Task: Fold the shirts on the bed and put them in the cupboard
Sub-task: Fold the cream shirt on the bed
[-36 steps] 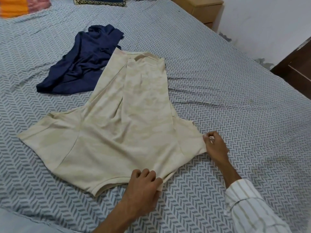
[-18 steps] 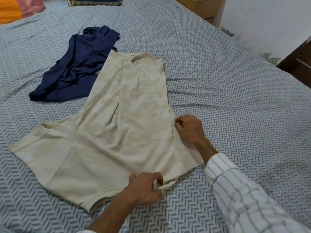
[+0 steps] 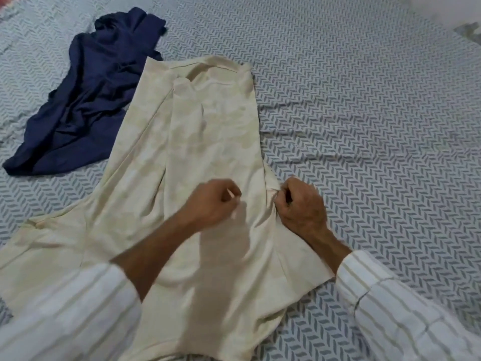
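Shirts: navy shirt (image 3: 86, 100) lies crumpled at far left of the bed (image 3: 364, 113), its edge tucked just under the cream shirt (image 3: 208, 131), not folded yet. Cream shirt lies flat mid-bed, neck end near the person, hem far, left sleeve spread out to the side. Left hand (image 3: 213, 201) hovers over the chest area, fingers curled loosely; looks empty, though whether it pinches cloth I cannot tell. Right hand (image 3: 299, 204) is closed on a bunch of cream fabric at the right armpit seam, wrinkles radiating from the grip. Step in hand, by my read: folding the right side inward. Do it well by taking a second grip lower along the same side, lifting both together, laying the sleeve over in a straight line parallel to the side seam, then smoothing the bunched wrinkles flat.
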